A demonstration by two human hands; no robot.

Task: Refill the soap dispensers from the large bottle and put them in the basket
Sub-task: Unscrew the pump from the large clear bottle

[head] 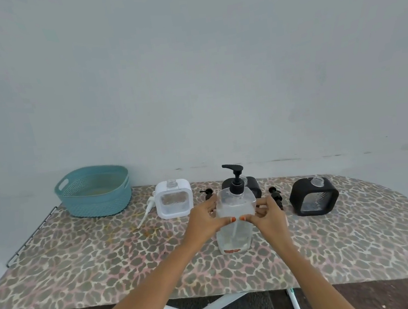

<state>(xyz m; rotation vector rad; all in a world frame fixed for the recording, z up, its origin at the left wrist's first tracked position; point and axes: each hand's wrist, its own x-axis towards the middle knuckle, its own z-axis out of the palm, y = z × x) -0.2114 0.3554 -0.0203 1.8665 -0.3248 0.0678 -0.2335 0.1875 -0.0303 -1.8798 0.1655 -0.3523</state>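
Mid-board, large bottle (235,237): clear with a black pump head; stands upright on the leopard-print ironing board (82,259)
Left hand (205,218): wrapped round the bottle's left side; thumb laid across the front
Right hand (267,214): clasps the bottle's right side; thumb tip almost meets the other thumb
Basket (94,193): teal; sits at the board's far left end, well apart from the bottle
White dispenser (174,200): upright between basket and bottle; clear threaded neck bare
White pump (146,212): lies on the cover just left of the white dispenser
Rear black dispenser (252,184): just behind the bottle; mostly hidden by it
Right black dispenser (314,196): stands right of the hands; clear neck showing
Left black pump (207,192): beyond the left hand
Right black pump (276,194): just beside the right hand's fingers
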